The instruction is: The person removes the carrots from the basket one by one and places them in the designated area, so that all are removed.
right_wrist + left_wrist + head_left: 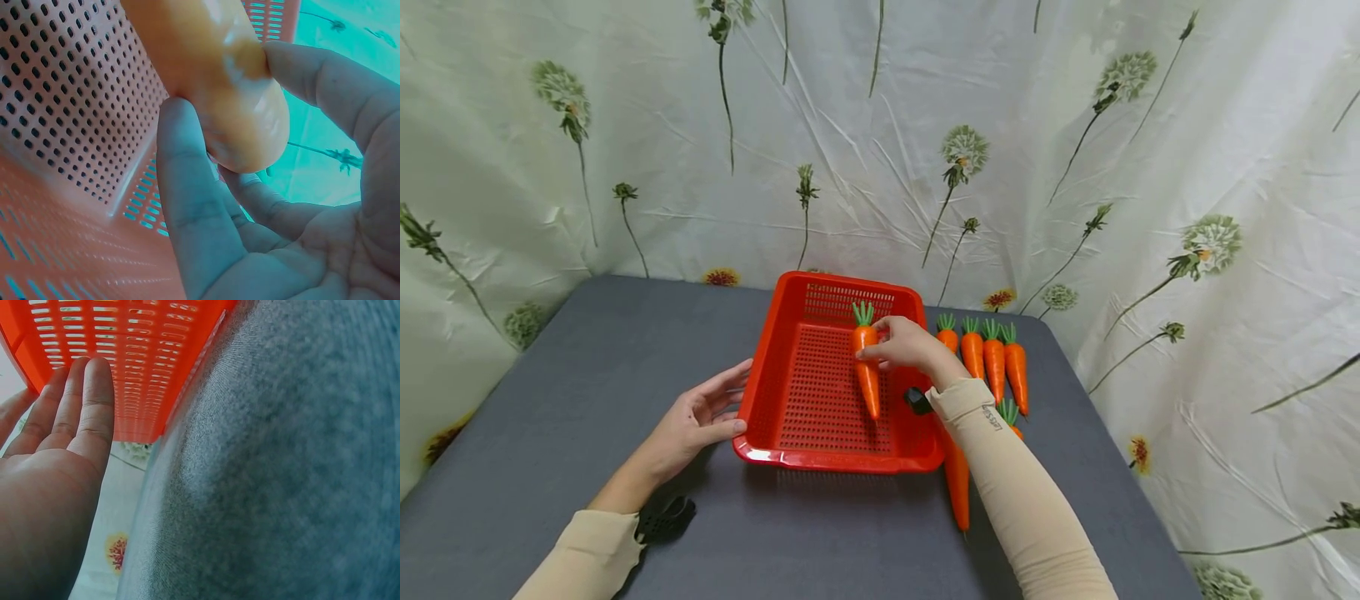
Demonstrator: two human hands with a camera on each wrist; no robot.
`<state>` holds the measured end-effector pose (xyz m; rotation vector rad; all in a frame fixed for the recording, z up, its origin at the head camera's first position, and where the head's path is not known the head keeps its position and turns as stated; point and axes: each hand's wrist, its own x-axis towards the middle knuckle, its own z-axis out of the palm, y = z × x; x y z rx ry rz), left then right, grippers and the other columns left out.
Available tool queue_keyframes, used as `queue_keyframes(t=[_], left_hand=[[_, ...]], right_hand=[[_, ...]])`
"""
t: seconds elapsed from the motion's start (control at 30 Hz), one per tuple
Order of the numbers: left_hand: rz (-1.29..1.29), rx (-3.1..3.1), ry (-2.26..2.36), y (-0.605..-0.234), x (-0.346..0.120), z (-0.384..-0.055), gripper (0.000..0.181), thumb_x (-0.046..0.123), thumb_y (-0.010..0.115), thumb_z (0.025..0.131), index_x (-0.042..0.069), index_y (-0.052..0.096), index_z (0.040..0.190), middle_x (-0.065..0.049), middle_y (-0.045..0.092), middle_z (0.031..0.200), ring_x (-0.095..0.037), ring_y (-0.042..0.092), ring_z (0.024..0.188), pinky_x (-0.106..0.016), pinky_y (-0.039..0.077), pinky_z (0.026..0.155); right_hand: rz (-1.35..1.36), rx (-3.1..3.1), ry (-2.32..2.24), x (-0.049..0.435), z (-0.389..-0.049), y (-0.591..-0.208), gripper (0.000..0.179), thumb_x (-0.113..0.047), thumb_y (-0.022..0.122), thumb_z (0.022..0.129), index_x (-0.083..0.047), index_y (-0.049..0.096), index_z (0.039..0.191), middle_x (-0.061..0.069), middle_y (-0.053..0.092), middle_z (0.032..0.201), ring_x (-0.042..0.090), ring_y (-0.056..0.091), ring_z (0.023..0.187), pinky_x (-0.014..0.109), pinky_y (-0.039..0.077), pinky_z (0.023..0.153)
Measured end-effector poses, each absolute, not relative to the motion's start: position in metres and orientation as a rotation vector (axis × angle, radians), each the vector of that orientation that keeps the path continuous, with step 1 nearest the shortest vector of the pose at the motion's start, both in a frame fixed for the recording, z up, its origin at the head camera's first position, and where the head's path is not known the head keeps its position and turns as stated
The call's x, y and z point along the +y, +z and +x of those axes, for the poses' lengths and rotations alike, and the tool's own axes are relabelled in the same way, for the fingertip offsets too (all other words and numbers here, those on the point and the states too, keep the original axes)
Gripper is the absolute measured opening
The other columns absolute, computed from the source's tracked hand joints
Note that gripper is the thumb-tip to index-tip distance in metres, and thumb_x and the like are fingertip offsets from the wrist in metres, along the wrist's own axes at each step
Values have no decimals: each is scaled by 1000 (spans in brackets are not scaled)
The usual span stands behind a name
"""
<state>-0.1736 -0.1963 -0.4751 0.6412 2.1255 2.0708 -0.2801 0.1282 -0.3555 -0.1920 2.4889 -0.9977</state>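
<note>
My right hand (910, 343) pinches an orange carrot (867, 385) with green leaf stubs, over the floor of a red plastic basket (816, 396). In the right wrist view, thumb and fingertips grip the carrot's thick body (212, 94) from both sides, with the basket's perforated floor (62, 81) beyond. At the basket's left side is my left hand (688, 425), its thumb by the near left corner. Seen from the left wrist, the straight fingers (94, 400) lie against the slotted outer wall (140, 375). Inside the basket, no other carrot shows.
Right of the basket, several carrots (1016, 371) lie side by side on the grey table (700, 333). Another carrot (957, 487) points toward the front, partly hidden by my right forearm, and more leaves (1008, 410) show beside the sleeve. A flower-print curtain (865, 150) hangs behind.
</note>
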Motion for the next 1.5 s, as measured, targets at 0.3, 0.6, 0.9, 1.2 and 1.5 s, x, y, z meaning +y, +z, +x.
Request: queue_keyframes(t=[0.3,0.6,0.9,1.2,1.5], left_hand=[[710,2128,2082,-474,-200,-172,76,-4,64,92,11,30,158,-20,44,152,-15,60,122,-26,58,91],[706,2100,2083,-474,-197,-174,78,-5,64,91,14,30,158,-20,43,152,-13,60,123,-28,58,91],[735,2101,2087,-473,-195,-173,76,-5,64,92,10,30,158,-19,45,151,-17,60,121,-27,58,90],[751,2062,2100,-473,-195,-175,76,-7,63,92,7,28,158,-18,45,151,-14,60,121,-27,58,91],[704,2078,2088,-473,-195,-174,78,-7,63,92,11,28,159,-24,42,152,-12,60,122,-28,58,91]], right_hand=[[-212,2483,-1064,136,-273,-347,71,-27,77,89,-5,43,147,15,57,125,21,71,95,38,58,91],[-217,2507,-1098,147,-264,-345,67,-26,77,89,-6,45,144,10,55,113,21,64,96,40,58,92],[-226,2485,-1123,159,-254,-345,68,-29,77,89,-9,45,145,10,52,113,21,57,100,39,58,91],[-195,2482,-1167,174,-244,-340,67,-30,77,88,-12,45,144,13,51,122,20,65,94,33,59,87],[-207,2511,-1157,196,-232,-335,66,-32,77,89,-11,44,142,10,53,115,24,63,96,33,57,81]])
